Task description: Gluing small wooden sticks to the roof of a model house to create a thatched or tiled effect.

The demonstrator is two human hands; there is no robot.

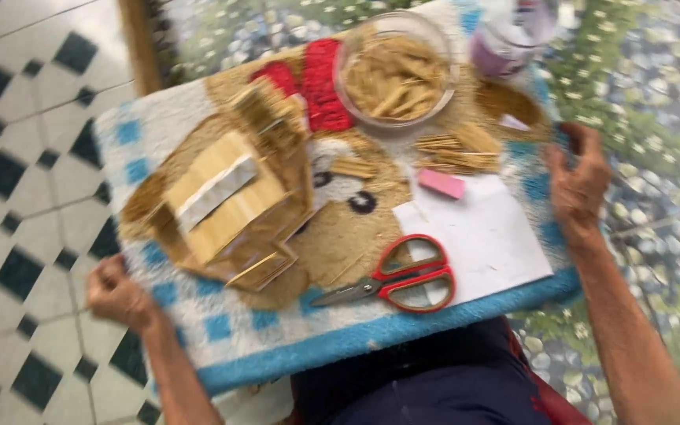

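Nearest, both hands gripped a fluffy blue-and-white cushion (pixel 222 338) resting on the lap: left hand (pixel 116 295) closed on its left edge, right hand (pixel 580 185) clasped over the right edge. It needed to stay level, since everything on it lay loose. Red-handled scissors (pixel 403 282) lay near the front edge, partly on a white paper sheet (pixel 489 236). A pink eraser (pixel 441 183) sat just beyond. At left-centre stood a small stick-built model house (pixel 234 208). Farthest, a clear bowl of sticks (pixel 395 75), most liable to slide.

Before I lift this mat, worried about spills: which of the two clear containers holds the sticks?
The wide round bowl, not the purple-bottomed jar at the mat's far edge.
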